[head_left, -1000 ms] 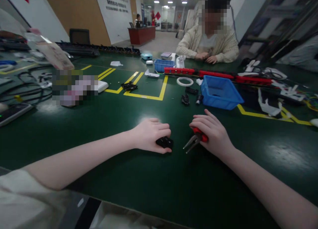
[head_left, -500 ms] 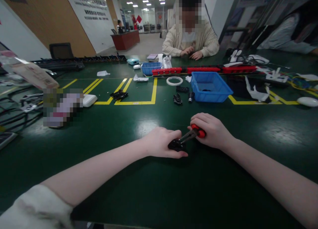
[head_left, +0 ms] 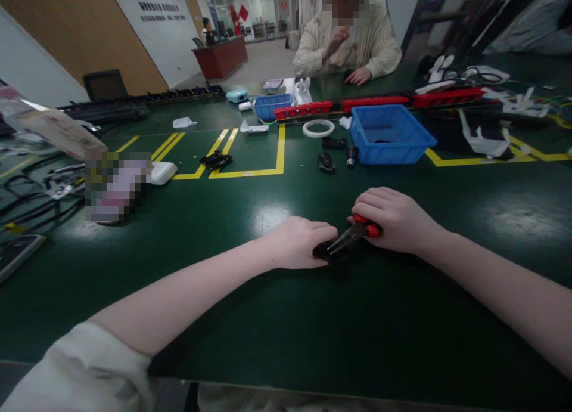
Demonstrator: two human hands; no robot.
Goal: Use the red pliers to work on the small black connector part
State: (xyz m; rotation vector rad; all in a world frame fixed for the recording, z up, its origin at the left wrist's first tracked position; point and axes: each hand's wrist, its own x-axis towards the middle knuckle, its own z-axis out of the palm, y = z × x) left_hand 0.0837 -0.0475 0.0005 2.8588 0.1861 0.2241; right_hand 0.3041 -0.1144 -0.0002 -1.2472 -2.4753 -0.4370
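Observation:
My left hand (head_left: 300, 242) is closed over a small black part (head_left: 331, 254) and presses it onto the green table (head_left: 277, 316). My right hand (head_left: 395, 219) grips red-handled needle-nose pliers (head_left: 355, 233). The metal jaws point left and down, and their tips touch the black part. Both hands sit close together at the middle of the table.
A blue bin (head_left: 389, 135) stands beyond my right hand, with small black parts (head_left: 326, 161) and a white tape ring (head_left: 318, 128) beside it. Red strips (head_left: 379, 102) and a smaller blue tray (head_left: 269, 107) lie further back. A person in a striped shirt (head_left: 353, 39) sits opposite. Cables (head_left: 31, 191) lie left.
My right hand swung the pliers from apart to the left until the jaws reached the black part under my left hand. The view shifted a little; the person opposite raised a hand.

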